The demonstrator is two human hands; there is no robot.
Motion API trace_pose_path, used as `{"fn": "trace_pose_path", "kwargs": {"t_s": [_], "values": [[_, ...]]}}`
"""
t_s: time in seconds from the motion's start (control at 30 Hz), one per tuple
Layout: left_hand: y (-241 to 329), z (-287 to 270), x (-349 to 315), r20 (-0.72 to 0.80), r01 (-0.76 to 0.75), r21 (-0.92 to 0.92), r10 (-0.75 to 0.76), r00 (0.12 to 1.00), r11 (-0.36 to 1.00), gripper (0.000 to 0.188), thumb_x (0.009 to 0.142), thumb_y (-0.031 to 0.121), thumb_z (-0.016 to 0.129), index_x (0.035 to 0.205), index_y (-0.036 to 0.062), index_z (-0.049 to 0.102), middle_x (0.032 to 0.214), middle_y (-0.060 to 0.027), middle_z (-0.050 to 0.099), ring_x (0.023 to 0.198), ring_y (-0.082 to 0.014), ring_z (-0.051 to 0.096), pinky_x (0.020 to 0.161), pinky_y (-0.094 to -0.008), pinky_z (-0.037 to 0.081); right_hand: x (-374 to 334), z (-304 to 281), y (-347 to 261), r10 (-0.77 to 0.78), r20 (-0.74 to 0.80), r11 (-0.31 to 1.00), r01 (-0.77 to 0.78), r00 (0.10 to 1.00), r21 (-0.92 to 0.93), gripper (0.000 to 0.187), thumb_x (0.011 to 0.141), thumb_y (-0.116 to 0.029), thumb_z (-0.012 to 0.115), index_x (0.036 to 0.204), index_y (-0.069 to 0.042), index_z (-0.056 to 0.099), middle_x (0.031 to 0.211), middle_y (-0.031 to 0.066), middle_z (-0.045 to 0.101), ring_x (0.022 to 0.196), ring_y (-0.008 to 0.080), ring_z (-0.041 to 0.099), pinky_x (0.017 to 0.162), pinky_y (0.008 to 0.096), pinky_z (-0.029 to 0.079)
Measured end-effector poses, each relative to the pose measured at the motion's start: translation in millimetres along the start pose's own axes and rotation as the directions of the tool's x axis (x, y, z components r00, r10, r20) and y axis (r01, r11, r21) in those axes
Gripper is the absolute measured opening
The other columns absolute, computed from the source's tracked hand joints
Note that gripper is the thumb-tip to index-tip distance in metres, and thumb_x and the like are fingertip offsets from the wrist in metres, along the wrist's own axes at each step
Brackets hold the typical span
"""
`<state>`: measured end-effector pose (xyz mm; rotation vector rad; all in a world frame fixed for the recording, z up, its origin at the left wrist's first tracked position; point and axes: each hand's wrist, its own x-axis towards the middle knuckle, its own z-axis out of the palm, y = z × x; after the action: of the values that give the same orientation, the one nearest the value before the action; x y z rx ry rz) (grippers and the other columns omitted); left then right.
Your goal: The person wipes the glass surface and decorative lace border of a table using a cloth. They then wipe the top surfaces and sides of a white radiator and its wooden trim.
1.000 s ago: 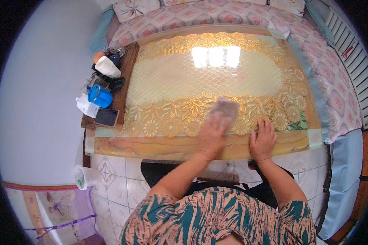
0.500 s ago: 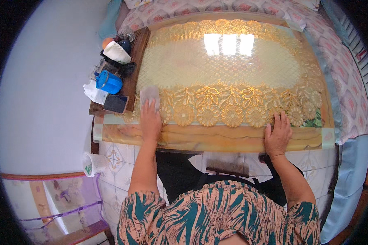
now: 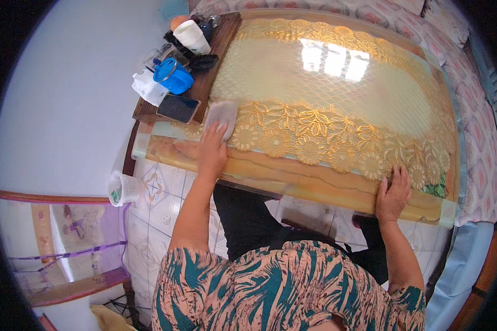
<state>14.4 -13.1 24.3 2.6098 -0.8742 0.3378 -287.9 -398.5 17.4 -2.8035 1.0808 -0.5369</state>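
My left hand [image 3: 213,148] presses a pale cloth [image 3: 225,113] against the near-left part of the table, beside the wooden shelf. The fingers lie over the cloth's lower half, and its upper part sticks out past them. My right hand [image 3: 395,196] rests near the table's front right edge, fingers slightly spread, holding nothing. A clear, shiny cover lies over the table [image 3: 248,168], which has a gold, lace-like floral pattern [image 3: 313,148] and a marbled brown border.
On the wooden shelf [image 3: 218,66] at the left stand a blue container [image 3: 174,77], white cups [image 3: 191,37], a white packet [image 3: 148,86] and a dark phone [image 3: 178,108]. A white bin [image 3: 126,189] sits on the floor. Patterned sofa covers [image 3: 474,160] border the table's far and right sides.
The view has tilted, so the table now slopes down to the right. My left hand and the cloth stay beside the shelf; my right hand stays near the front right edge.
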Motion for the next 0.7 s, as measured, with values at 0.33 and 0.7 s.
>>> {"fn": "trace_pose_path", "kwargs": {"t_s": [0.33, 0.7], "values": [[-132.2, -64.9, -81.1, -0.121, 0.348, 0.086, -0.337, 0.934, 0.934, 0.052, 0.08, 0.002, 0.052, 0.13, 0.0154, 0.055, 0.14, -0.0108, 0.047, 0.129, -0.0339, 0.042, 0.11, -0.041, 0.031, -0.1, 5.3, 3.6, -0.049, 0.011, 0.998, 0.049, 0.999, -0.027, 0.047, 0.091, -0.024, 0.051, 0.134, -0.009, 0.045, 0.144, 0.0149, 0.039, 0.133, 0.0362, 0.033, 0.107, 0.0508, 0.026], [-296.5, -71.3, -37.1, -0.029, 0.481, 0.371, -0.508, 0.861, 0.794, 0.054, 0.083, 0.011, 0.05, 0.136, 0.0031, 0.045, 0.142, -0.0236, 0.04, 0.131, -0.0379, 0.038, 0.11, -0.0419, 0.03, -2.9, 5.7, 1.0, -0.056, -0.004, 0.994, 0.056, 0.998, -0.091, 0.046, 0.091, -0.021, 0.051, 0.134, -0.008, 0.045, 0.141, 0.0157, 0.042, 0.13, 0.0364, 0.037, 0.107, 0.0484, 0.027]]}}
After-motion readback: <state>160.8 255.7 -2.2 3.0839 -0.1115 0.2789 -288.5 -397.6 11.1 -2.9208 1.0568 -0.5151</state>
